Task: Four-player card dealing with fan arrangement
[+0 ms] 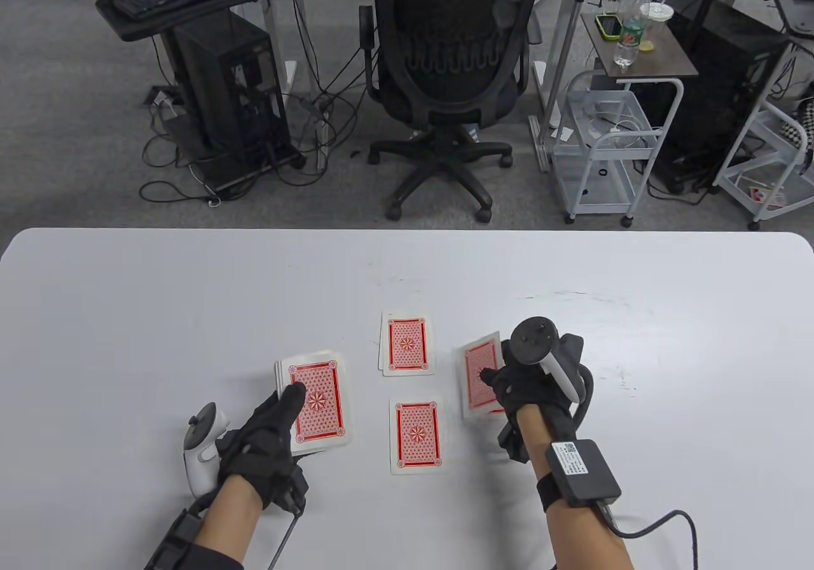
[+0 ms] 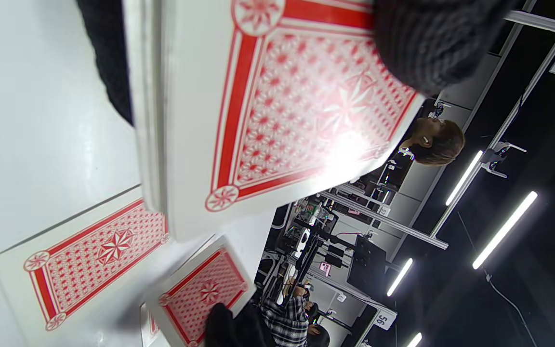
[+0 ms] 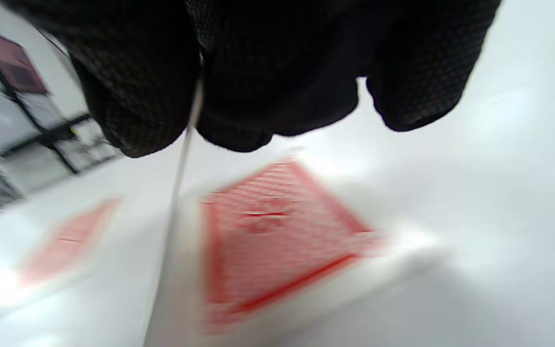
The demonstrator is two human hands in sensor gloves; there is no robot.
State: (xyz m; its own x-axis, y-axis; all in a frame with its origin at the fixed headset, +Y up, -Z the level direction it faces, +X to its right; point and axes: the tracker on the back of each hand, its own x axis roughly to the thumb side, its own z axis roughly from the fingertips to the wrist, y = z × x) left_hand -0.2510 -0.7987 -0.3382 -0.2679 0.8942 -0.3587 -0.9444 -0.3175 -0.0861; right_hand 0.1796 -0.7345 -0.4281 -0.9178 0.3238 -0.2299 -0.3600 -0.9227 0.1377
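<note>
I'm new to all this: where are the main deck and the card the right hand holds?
deck point(image 1: 321, 398), table view, top card's red back.
held card point(image 1: 478, 373), table view, its red back.

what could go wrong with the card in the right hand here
The right hand pinches a card by one edge over a card already lying there; released crooked, it could flip face up or miss the pile. The left hand holds the deck with only a thumb on top, so cards could slide off.
</note>
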